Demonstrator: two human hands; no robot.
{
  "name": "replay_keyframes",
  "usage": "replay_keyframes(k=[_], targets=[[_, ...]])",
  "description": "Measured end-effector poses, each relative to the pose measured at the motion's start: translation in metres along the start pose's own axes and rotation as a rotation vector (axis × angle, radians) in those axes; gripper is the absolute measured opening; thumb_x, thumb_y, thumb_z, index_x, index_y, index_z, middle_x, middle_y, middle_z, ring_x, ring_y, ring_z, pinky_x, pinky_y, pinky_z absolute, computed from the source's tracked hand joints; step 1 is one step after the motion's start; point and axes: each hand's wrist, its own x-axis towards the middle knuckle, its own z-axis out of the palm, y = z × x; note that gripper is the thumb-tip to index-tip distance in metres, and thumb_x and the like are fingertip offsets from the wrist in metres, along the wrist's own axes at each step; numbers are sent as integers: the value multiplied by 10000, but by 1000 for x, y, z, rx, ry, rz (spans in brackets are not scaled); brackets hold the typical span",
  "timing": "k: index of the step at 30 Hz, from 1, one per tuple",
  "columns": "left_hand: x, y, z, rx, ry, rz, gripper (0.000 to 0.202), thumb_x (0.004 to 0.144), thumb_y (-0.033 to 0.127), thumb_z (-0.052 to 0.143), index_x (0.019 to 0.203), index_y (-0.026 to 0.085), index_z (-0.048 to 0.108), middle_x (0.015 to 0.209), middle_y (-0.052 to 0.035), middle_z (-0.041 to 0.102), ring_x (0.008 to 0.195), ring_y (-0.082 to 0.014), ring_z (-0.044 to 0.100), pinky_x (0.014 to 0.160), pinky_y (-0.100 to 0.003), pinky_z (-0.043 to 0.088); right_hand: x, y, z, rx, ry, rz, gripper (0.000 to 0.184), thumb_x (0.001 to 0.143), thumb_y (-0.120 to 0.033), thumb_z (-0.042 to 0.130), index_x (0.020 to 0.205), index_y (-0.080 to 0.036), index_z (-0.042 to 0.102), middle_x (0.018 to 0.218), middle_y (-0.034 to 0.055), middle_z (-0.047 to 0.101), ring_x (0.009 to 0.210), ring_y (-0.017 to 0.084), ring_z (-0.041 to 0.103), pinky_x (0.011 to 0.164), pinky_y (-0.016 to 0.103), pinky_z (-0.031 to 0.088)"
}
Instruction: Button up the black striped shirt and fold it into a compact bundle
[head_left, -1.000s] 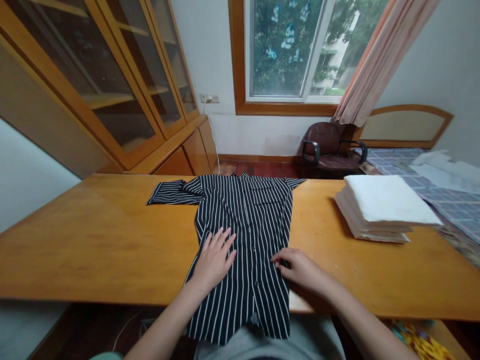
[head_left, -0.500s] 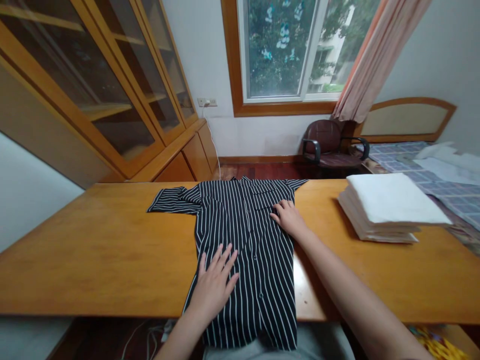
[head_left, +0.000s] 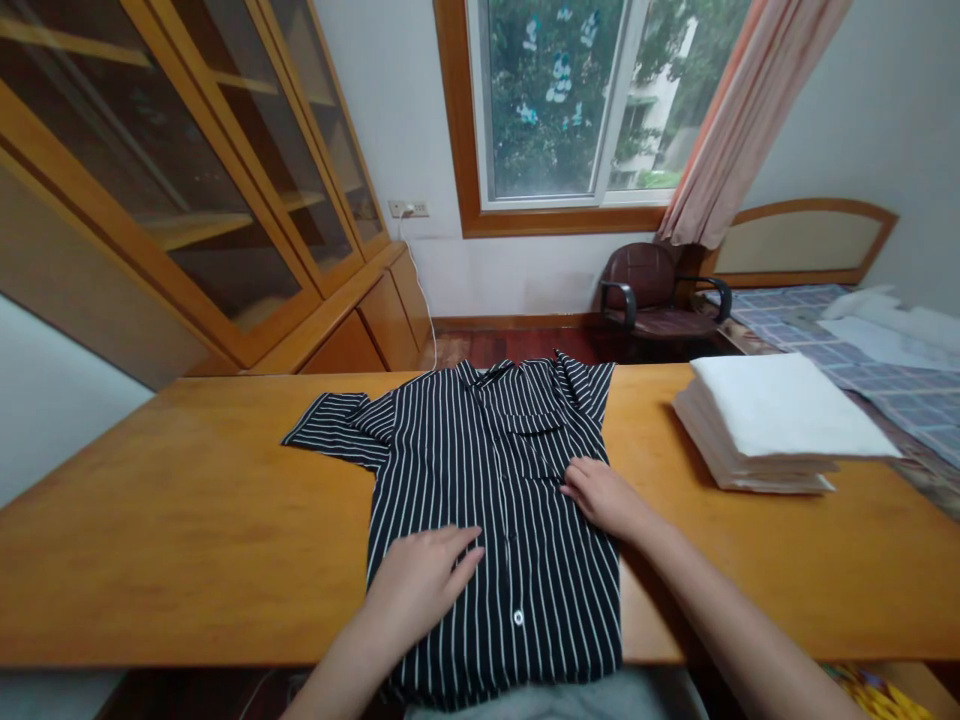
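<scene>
A black shirt with white stripes [head_left: 480,460] lies front up on the wooden table [head_left: 187,520], its hem hanging over the near edge. My left hand [head_left: 420,575] rests flat on the lower left part of the shirt, fingers stretched out to the right. My right hand [head_left: 604,495] presses on the shirt's right side near the pocket, fingers flat and close together. One short sleeve [head_left: 330,430] spreads out to the left. The right sleeve is folded in near the collar.
A stack of folded white cloth [head_left: 772,420] sits on the table's right part. Behind the table stand a dark armchair [head_left: 652,295], a glass-door cabinet [head_left: 225,190] on the left, a window with a curtain, and a bed [head_left: 885,350] on the right.
The shirt has slid toward me and turned a little. My right hand came back from the shoulder to the shirt's middle right. My left hand turned its fingers to the right.
</scene>
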Motion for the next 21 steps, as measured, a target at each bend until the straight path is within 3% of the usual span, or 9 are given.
replay_keyframes(k=[4,7,10,13,17,21], targets=[[55,-27,14,54,116,-16,336,995,333,452,1246,219,644,1282,-54,650,1165,-231,621,997,-410,522,-32,-28,-13,23,-64,-24,168,978,-257,479,854,-198,576,863,52,622,786,192,572,720,309,440],[91,-52,33,110,54,-118,428,989,402,460,1365,224,557,1492,-63,462,1397,-282,401,1137,-481,383,-45,-44,-22,75,-142,-63,257,985,-314,479,787,-197,594,786,30,630,698,159,578,652,276,411],[106,-72,50,157,12,-211,492,998,445,422,1447,249,461,1563,-57,341,1465,-302,263,1176,-545,281,-43,-40,-27,161,-156,-36,367,1009,-382,442,741,-198,614,720,15,633,641,138,581,620,257,399],[100,-87,60,193,17,-233,496,1007,466,374,1466,285,430,1571,-44,325,1475,-292,237,1190,-578,202,-25,-8,-27,216,23,127,343,1015,-371,417,814,-206,642,776,31,655,734,167,612,695,273,449],[81,-102,60,216,36,-242,491,1008,457,358,1478,321,403,1584,-19,297,1476,-275,237,1195,-564,179,8,61,-22,115,336,405,243,957,-346,487,1027,-194,664,1008,103,649,990,256,594,913,383,464],[71,-117,54,226,28,-267,508,1008,460,351,1493,311,378,1588,-22,286,1478,-279,231,1188,-575,181,33,114,-14,-60,370,757,386,927,-359,530,1249,-163,609,1281,167,551,1175,318,507,1002,439,413]])
